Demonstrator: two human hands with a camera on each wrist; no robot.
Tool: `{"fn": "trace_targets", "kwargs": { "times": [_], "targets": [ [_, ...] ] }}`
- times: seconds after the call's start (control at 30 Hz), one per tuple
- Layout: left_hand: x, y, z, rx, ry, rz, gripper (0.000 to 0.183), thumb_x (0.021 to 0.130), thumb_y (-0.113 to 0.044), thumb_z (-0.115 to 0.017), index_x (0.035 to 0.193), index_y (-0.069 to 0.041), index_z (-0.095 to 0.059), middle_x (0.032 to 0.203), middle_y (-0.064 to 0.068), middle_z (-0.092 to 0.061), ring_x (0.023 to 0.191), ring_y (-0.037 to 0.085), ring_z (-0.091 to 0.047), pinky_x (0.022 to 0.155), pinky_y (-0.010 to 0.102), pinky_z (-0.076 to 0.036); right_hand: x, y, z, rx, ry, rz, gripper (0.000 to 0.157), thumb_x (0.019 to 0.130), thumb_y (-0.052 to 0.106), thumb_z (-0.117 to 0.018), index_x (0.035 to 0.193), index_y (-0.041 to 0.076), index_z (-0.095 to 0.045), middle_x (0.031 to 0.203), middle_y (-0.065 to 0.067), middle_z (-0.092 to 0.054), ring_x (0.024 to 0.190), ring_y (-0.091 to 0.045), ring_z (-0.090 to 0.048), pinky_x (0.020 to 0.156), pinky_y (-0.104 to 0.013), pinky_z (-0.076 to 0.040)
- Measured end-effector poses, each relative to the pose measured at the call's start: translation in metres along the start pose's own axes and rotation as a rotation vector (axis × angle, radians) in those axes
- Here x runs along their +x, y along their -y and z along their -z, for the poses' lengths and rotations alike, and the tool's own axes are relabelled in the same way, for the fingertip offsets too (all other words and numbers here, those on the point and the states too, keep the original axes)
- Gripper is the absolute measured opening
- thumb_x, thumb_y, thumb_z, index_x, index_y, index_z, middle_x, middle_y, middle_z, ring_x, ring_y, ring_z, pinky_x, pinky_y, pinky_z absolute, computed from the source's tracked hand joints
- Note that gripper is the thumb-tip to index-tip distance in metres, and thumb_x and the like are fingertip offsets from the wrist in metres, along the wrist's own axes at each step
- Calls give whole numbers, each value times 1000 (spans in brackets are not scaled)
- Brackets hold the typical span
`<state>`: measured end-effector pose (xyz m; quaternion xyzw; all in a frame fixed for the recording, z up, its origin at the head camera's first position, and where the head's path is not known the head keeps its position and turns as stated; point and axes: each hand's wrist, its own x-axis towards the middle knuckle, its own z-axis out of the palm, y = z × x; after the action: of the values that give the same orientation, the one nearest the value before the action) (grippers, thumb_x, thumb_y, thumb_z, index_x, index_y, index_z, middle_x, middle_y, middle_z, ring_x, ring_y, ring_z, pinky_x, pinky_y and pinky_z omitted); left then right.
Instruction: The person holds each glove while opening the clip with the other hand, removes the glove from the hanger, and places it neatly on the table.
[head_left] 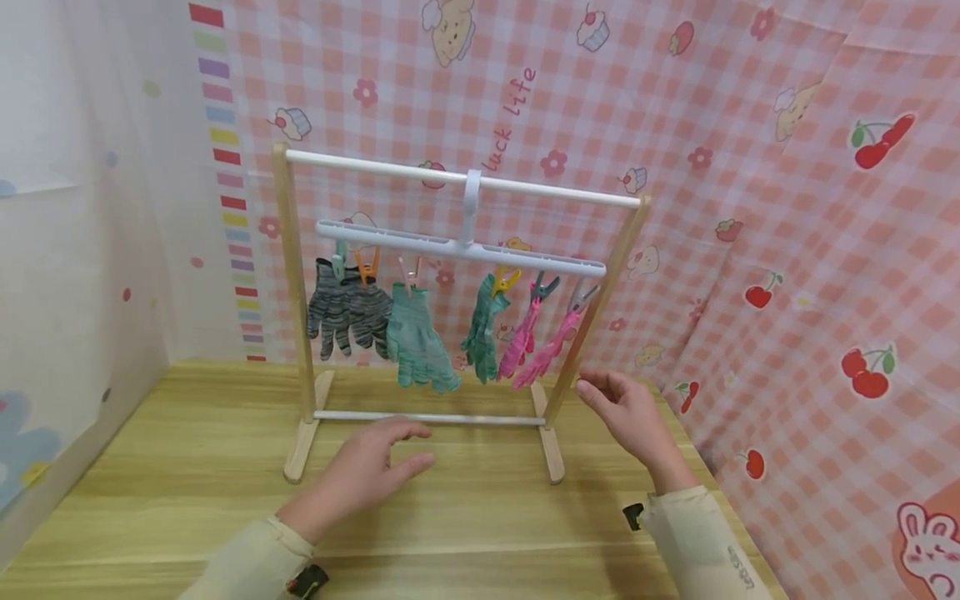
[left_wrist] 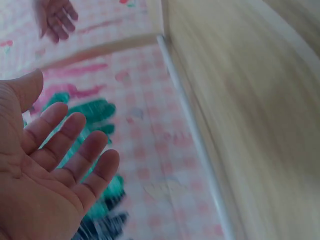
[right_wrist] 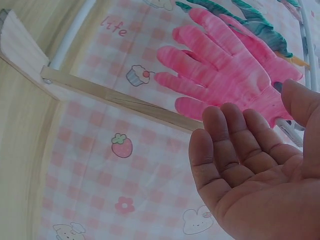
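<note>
Striped dark grey gloves [head_left: 348, 308], green gloves [head_left: 420, 337] and pink gloves [head_left: 551, 350] hang by coloured clothespins [head_left: 367, 267] from a pale blue hanger [head_left: 461, 247]. The hanger's hook [head_left: 472, 204] goes over the white top bar of a small wooden rack [head_left: 294, 283]. In front of the bottom bar, my left hand [head_left: 367, 467] is held with relaxed fingers and nothing in it. Beside the rack's right post, my right hand [head_left: 622, 412] holds nothing, its fingers loosely bent. The right wrist view shows this palm near a pink glove [right_wrist: 225, 65], with a gap I cannot judge.
The rack's white lower bar [head_left: 427, 418] runs between two wooden feet [head_left: 551, 454] on a wood-grain table [head_left: 465, 533]. Pink checked cloth [head_left: 750, 208] covers the back and right side. A pale sheet [head_left: 67, 208] hangs at the left.
</note>
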<state>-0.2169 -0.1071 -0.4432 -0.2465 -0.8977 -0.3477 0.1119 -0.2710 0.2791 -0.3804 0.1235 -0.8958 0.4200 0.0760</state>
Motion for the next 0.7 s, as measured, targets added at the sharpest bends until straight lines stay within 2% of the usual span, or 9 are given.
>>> {"fn": "trace_targets", "kwargs": {
  "times": [0.13, 0.27, 0.37, 0.57, 0.63, 0.7],
  "targets": [
    [17, -19, -12, -18, 31, -76, 34, 103, -34, -72, 131, -15, -73, 137, 8, -73, 120, 28, -73, 103, 50, -59, 3, 4, 2, -8, -3, 18, 48, 110, 37, -62, 141, 0, -66, 128, -16, -76, 114, -29, -72, 88, -19, -56],
    [34, -38, -22, -74, 53, -90, 38, 104, -37, -71, 135, -15, -71, 140, 7, -72, 122, 26, -72, 104, 48, -58, 6, 6, 4, -14, -9, 22, 47, 110, 36, -62, 140, 0, -66, 127, -17, -76, 111, -23, -72, 87, -19, -56],
    [46, -54, -28, -104, 27, -100, 40, 104, -35, -72, 137, -14, -69, 139, 5, -71, 118, 23, -72, 100, 45, -60, 8, 9, 8, -33, -17, 23, 47, 110, 38, -62, 140, 2, -67, 127, -16, -76, 111, -24, -73, 88, -20, -57],
    [74, -82, -37, -159, -50, -100, 47, 105, -31, -72, 146, -11, -62, 142, 7, -68, 106, 19, -72, 85, 35, -61, 9, 20, 19, -50, -19, 7, 52, 109, 46, -60, 143, 7, -66, 132, -14, -75, 121, -31, -71, 97, -34, -58],
    [83, -90, -39, -169, -70, -100, 50, 105, -29, -71, 149, -9, -60, 145, 8, -66, 103, 18, -72, 84, 33, -61, 11, 23, 23, -52, -25, 11, 53, 109, 48, -60, 143, 8, -66, 132, -13, -75, 121, -30, -71, 96, -32, -57],
    [93, -97, -41, -169, -90, -99, 53, 105, -27, -72, 151, -8, -57, 147, 10, -65, 101, 19, -73, 83, 32, -61, 13, 25, 25, -53, -38, 24, 52, 109, 48, -60, 143, 8, -66, 132, -13, -75, 119, -27, -71, 94, -25, -56]
  ]
}}
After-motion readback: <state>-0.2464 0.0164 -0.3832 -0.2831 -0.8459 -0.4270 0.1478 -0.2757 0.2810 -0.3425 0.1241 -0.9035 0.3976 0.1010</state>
